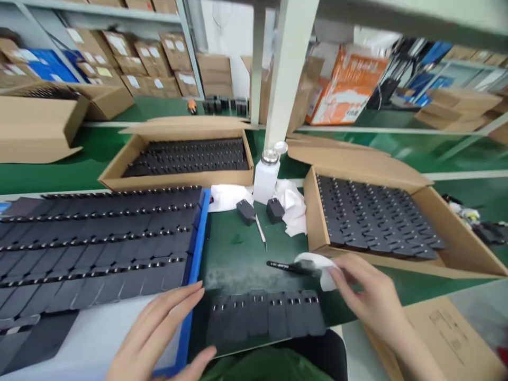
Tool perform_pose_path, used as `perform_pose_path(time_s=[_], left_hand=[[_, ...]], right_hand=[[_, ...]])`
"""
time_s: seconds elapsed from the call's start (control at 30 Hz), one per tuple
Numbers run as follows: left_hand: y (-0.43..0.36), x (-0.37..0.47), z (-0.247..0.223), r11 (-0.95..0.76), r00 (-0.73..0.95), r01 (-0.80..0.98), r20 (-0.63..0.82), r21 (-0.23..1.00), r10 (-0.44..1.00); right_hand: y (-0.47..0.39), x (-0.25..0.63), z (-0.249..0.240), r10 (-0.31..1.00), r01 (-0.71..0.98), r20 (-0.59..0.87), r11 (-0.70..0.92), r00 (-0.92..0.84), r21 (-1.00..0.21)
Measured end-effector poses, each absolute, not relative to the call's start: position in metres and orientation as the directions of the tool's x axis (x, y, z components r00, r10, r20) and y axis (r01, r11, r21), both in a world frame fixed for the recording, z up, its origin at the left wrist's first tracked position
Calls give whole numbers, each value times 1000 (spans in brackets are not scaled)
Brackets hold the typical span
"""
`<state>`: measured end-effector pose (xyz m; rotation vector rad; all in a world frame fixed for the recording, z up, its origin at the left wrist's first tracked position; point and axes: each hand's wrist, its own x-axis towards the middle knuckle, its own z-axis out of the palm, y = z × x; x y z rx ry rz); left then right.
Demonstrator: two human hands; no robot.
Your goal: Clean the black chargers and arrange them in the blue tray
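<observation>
My right hand (367,296) pinches a white wipe (323,267) between thumb and fingers, just above the green bench. A slim black tool with pale lettering (283,265) lies beside the wipe, one end blurred. Over the right edge of the blue tray (197,248), my left hand (159,330) is held with fingers stretched and thumb apart, holding nothing. Between my hands, several black plug adapters (257,312) lie side by side in a row along the bench's near edge, their metal prongs showing.
Rows of black adapters (130,227) fill much of the blue tray. Cardboard boxes of adapters stand at the back (113,180) and on the right (321,227). A white dispenser bottle (265,180), crumpled wipes (291,203), two loose adapters (274,210) and a white pen-like tool (261,232) are mid-bench.
</observation>
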<state>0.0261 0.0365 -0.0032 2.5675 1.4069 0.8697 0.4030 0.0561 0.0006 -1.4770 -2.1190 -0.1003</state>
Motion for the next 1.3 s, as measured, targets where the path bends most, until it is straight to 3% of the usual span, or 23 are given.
perform_pose_path(time_s=[0.07, 0.17, 0.23, 0.4, 0.6, 0.8, 1.0, 1.3], left_hand=[[67, 32, 17, -595, 421, 723, 459, 352, 783], [137, 63, 46, -545, 389, 623, 382, 561, 838], [191, 93, 54, -522, 380, 614, 358, 592, 853], [288, 153, 42, -515, 419, 562, 314, 647, 852], [306, 160, 21, -529, 461, 576, 288, 622, 840], [287, 166, 36, -474, 391, 728, 269, 495, 880], [263, 185, 91, -458, 368, 847, 325, 269, 871], [251, 222, 151, -493, 492, 868, 219, -51, 843]], right_hand=[[77, 402, 35, 814, 864, 546, 407, -197, -295], [136, 395, 73, 782, 894, 614, 346, -105, -286], [184, 383, 82, 775, 900, 627, 321, -71, -294], [259, 333, 67, 763, 877, 619, 412, -184, -248], [255, 309, 34, 747, 845, 646, 439, -156, -304], [250, 305, 28, 745, 779, 667, 414, 7, -471], [244, 312, 54, 698, 655, 686, 422, 206, -627], [249, 317, 39, 706, 406, 512, 334, 490, -850]])
